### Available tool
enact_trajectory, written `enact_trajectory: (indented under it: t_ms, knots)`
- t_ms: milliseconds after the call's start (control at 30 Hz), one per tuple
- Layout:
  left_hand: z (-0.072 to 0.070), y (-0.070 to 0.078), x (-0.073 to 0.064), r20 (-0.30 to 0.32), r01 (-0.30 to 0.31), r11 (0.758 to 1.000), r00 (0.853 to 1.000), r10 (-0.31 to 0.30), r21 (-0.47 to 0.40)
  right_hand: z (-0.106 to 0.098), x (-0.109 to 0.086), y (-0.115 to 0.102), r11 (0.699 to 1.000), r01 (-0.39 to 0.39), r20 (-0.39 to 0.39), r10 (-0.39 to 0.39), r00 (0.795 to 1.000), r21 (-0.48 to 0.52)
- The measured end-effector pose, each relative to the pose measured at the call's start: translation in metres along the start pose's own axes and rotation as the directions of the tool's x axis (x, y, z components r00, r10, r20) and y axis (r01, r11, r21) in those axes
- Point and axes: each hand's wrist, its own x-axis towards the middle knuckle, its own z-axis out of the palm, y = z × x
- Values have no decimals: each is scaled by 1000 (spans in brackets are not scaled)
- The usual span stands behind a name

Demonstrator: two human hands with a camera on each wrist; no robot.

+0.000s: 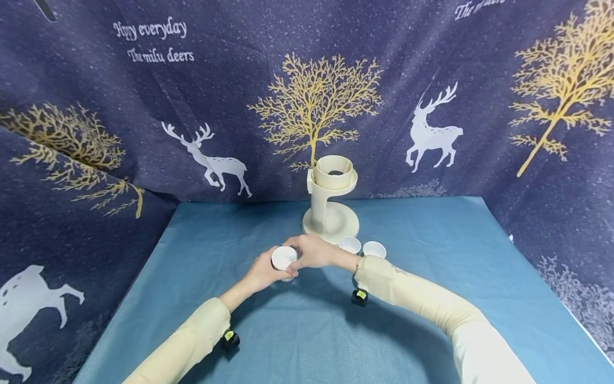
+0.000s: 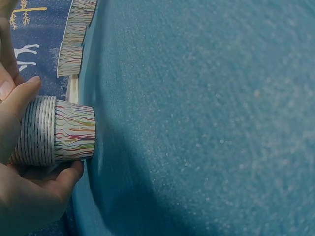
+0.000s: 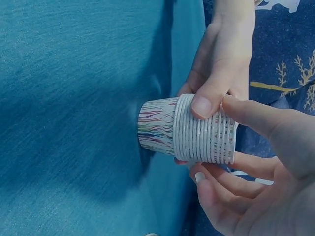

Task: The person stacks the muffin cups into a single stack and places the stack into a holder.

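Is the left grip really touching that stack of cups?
Touching. The right wrist view shows it: the thumb of the left grip lies against the stack of cups, across its rims, with no gap between.

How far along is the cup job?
Done, apparently: at least two cups stand separately near the cream stand.
In hand: left hand and right hand hold a nested stack.
Left: probably separating more cups, since many rims show in that stack.

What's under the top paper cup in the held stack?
More nested paper cups: their white rims show, and the lowest cup shows its wavy-striped wall. The others' walls are mostly covered by the cups below them.
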Motion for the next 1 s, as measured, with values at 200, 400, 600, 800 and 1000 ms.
enact_trajectory:
  t_ms: [200, 400, 600, 800, 1000]
  knots:
    - [0, 0, -1, 2, 0, 1000, 1000, 0, -1, -2, -2, -2, 1000, -22, 12, 22, 1000, -1]
    - [-1, 2, -2, 25, 34, 999, 999, -33, -36, -7, -7, -3, 994, -98, 27, 97, 995, 40]
    - [1, 1, -1, 10, 40, 999, 999, -39, -26, -15, -14, -1, 986, -117, 27, 115, 993, 119]
    - [2, 2, 0, -9, 35, 999, 999, -35, -17, -21, -23, 5, 981, -109, -12, 112, 994, 163]
    - [3, 3, 0, -27, 44, 999, 999, -44, 4, -27, -34, 11, 983, -78, -87, 94, 992, 167]
